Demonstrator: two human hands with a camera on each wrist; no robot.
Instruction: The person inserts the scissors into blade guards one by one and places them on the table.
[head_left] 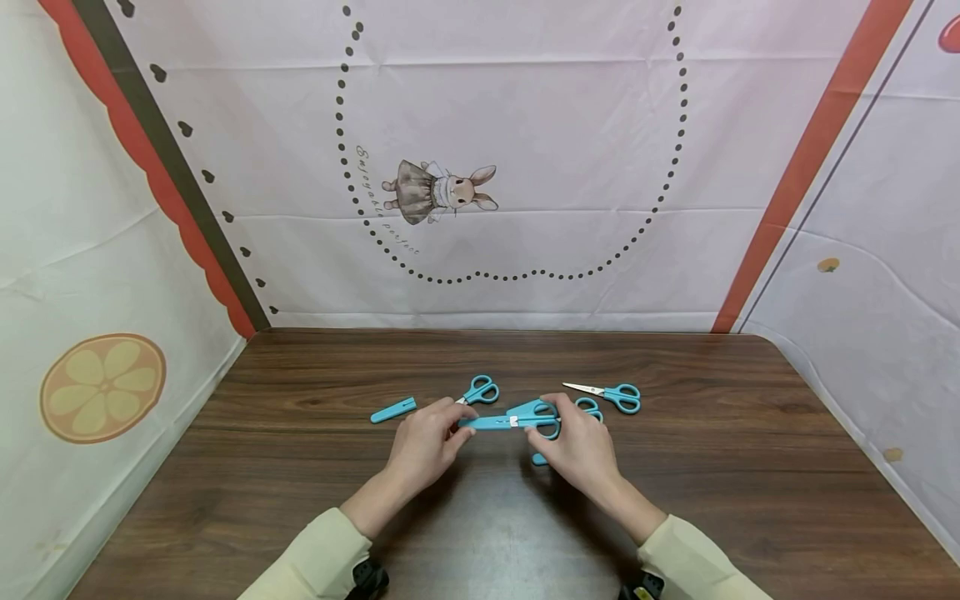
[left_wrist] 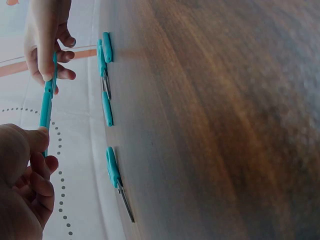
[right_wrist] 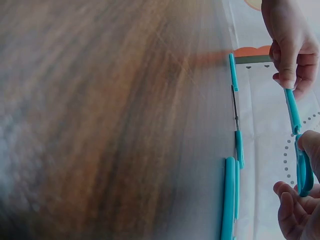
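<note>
Both hands hold a pair of blue-handled scissors [head_left: 534, 422] above the table, its blades inside a blue blade cover [head_left: 491, 423]. My left hand [head_left: 426, 440] pinches the tip end of this cover [left_wrist: 45, 112] between thumb and fingers. At the other end, my right hand [head_left: 579, 448] grips the handle loops [right_wrist: 302, 162], thumb on the near side. A small strip of metal shows where cover and handles meet. In the head view, another scissors' handle [head_left: 592, 409] is partly hidden behind my right hand.
On the brown wooden table [head_left: 300, 475] lie scissors with bare blades at back centre [head_left: 481, 390] and back right [head_left: 622, 398]. A loose blue cover [head_left: 393, 410] lies to the left, another [head_left: 539, 459] beneath my right hand. Printed cloth [head_left: 570, 150] stands behind the table.
</note>
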